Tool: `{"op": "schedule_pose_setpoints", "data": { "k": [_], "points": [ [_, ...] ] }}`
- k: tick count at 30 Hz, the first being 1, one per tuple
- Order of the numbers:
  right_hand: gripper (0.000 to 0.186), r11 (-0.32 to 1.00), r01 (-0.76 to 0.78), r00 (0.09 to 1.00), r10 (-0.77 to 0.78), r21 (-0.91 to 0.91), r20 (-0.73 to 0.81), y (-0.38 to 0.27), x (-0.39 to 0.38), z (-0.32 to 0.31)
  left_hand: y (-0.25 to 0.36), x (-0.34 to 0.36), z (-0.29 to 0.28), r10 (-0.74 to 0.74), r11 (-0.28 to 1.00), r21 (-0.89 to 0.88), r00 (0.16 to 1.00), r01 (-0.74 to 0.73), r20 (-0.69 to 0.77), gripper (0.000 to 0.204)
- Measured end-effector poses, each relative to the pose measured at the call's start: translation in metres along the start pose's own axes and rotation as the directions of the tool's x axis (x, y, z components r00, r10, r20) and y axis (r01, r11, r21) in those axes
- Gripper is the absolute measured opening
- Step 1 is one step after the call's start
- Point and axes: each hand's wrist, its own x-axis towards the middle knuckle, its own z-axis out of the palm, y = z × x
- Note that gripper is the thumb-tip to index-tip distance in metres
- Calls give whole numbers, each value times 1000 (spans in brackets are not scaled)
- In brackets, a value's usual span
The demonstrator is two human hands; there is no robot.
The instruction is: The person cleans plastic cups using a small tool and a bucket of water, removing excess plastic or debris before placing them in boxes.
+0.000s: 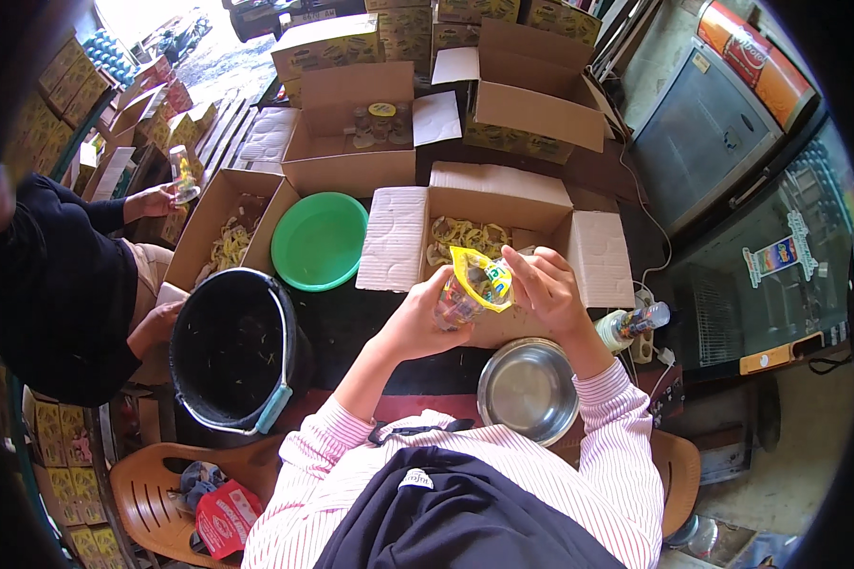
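Observation:
My left hand point(416, 318) is wrapped around a clear cup-like container point(454, 307) with coloured print, held tilted over the near side of an open cardboard box. A yellow printed plastic label point(490, 279) rings its upper end. The fingers of my right hand point(555, 292) are bent and pressed at that label's right edge, with the index finger raised at its top. Below my hands, the cardboard box point(500, 183) holds a heap of curled yellow label strips point(469, 235). A round steel bowl point(529, 391) sits close to my right forearm.
A black bucket point(232, 341), a green basin point(320, 241) and another box of yellow strips point(228, 248) stand left. There a co-worker's hand point(154, 202) holds a clear container. Behind are open boxes, one with jars point(381, 121). A glass-door fridge point(778, 256) stands right, near cables.

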Motion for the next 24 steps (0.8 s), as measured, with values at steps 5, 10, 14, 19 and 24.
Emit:
{"op": "schedule_pose_setpoints", "data": {
  "k": [5,10,14,19,24],
  "points": [
    [49,997,-50,998,49,50,24,13,-7,10,-9,14,-2,-33,996,-81,997,39,77,55],
    [51,985,-103,994,96,135,55,25,-20,20,-23,27,-1,-57,964,-247,985,97,164,62],
    [51,979,-122,992,117,163,42,29,-22,26,-26,33,-3,-96,943,-290,970,161,225,62],
    [50,970,-136,991,129,202,47,32,-25,31,-35,36,-2,-137,917,-332,956,221,260,59],
    [54,952,-181,983,171,249,61,31,-28,35,-48,35,1,-103,865,-443,949,234,298,60]
  ]
}}
